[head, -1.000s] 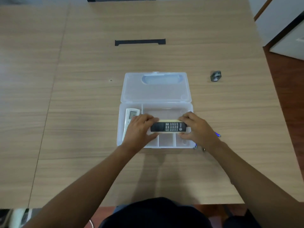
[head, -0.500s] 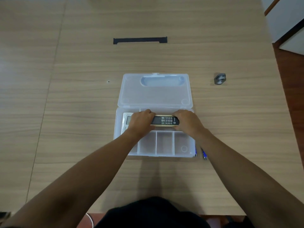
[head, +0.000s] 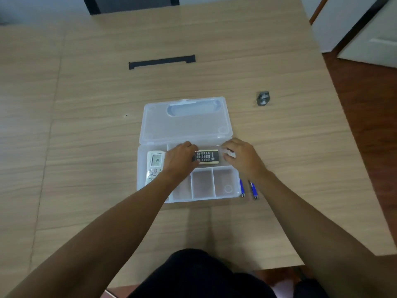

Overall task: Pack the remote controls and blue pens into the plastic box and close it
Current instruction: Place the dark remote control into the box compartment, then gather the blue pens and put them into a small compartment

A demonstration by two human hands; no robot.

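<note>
Clear plastic compartment box (head: pixel 227 191) open on wooden bench (head: pixel 86 147), lid laid flat behind. White remote with lit display (head: pixel 155 166) lies in left compartment. Dark keypad remote (head: pixel 206 157) in long rear compartment; left hand (head: pixel 179 161) pinching its left end. Right hand (head: pixel 242 158) loosely spread beside its right end, not gripping. Two blue pens (head: pixel 253 189) on bench just right of box.
</note>
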